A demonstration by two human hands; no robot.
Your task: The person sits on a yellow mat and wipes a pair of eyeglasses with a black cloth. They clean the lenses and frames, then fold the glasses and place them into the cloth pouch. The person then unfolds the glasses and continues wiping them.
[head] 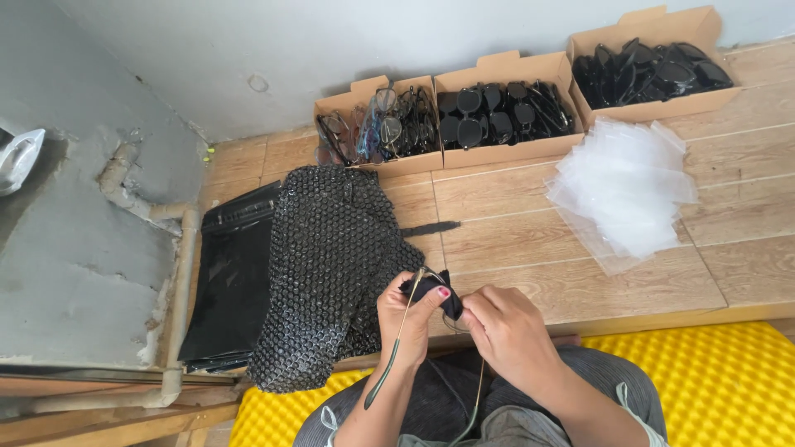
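Three cardboard boxes are standing in a row against the wall, each holding eyeglasses. A pile of plastic bags is lying on the floor in front of the rightmost box. To the left, a bubble-wrap sheet is lying before the leftmost box, overlapping a stack of flat bags on its left. Nearest the person, both hands are meeting over the lap: the left hand and the right hand are sharing a pair of glasses with a cloth, above a foam mat.
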